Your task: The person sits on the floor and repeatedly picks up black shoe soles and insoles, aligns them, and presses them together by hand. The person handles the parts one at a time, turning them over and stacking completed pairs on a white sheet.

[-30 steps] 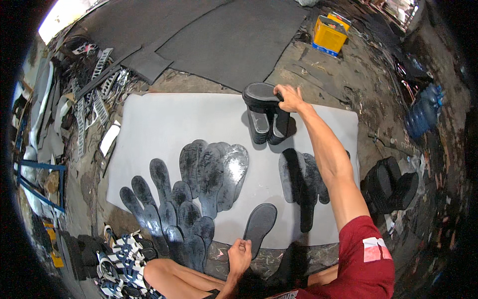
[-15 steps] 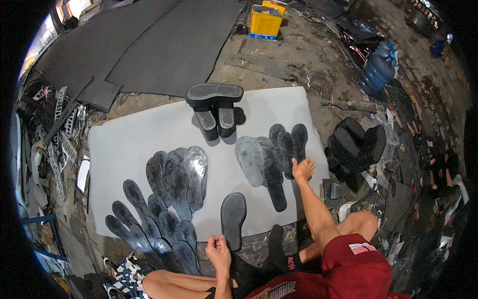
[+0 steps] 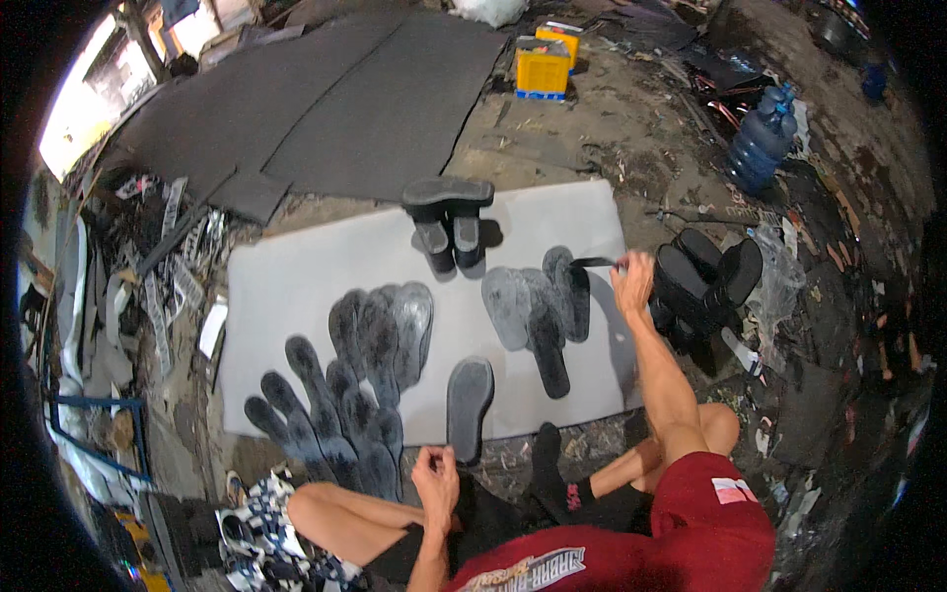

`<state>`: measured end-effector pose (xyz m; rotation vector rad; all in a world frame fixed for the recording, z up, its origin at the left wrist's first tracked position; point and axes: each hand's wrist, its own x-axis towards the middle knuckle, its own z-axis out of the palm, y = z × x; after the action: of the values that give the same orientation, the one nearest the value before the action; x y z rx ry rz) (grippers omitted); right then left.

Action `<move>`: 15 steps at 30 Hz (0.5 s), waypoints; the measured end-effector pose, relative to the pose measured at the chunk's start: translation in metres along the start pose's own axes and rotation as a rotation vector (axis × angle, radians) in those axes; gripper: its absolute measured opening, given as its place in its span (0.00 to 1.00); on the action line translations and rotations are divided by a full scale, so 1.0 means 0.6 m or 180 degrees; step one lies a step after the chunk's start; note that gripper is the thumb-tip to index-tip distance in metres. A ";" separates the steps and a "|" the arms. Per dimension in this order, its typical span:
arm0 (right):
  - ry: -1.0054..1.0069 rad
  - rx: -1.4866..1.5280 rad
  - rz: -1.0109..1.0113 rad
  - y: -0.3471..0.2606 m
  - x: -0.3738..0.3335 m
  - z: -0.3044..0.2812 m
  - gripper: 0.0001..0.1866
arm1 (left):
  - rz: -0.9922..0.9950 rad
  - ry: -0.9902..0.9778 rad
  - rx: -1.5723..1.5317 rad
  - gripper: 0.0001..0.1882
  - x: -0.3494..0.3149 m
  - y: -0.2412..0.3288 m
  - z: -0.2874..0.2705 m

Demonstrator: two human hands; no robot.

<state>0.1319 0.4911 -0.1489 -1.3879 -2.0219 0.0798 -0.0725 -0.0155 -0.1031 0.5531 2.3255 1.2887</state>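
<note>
Your right hand (image 3: 631,281) grips a dark brush (image 3: 592,262) at the grey sheet's (image 3: 286,286) right edge beside three overlapping soles (image 3: 538,311), while your left hand (image 3: 436,483), loosely curled and empty, rests below one lone sole (image 3: 468,405).

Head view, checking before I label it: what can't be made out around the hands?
- Right hand: grip on a thin dark tool; tool too small to identify.
- Left hand: curled; contents hidden by fingers.
- Sole stack: count unclear, overlapping.
- Black pile: too dark to separate.
</note>
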 end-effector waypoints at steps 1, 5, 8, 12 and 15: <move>0.0070 0.0072 -0.0319 -0.044 0.005 -0.045 0.14 | 0.0136 0.0082 -0.0032 0.13 -0.003 -0.012 0.014; -0.0837 0.1347 -0.0744 -0.227 -0.067 -0.222 0.16 | 0.1167 -0.0077 0.0201 0.22 0.002 0.098 0.046; -0.1585 0.1905 -0.0578 -0.340 -0.176 -0.325 0.19 | 0.1794 -0.0210 -0.0582 0.31 0.008 0.219 0.031; -0.2164 0.4496 0.1039 -0.356 -0.309 -0.327 0.28 | 0.1188 -0.2005 -0.0736 0.20 0.022 0.291 0.000; -0.2398 0.6121 0.2113 -0.363 -0.383 -0.313 0.37 | 0.0614 -0.1928 -0.1625 0.11 0.005 0.317 -0.006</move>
<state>0.1082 0.1441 -0.0284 -0.4842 -0.7798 2.2956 -0.0510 0.0769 0.0618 0.8553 1.4173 1.4731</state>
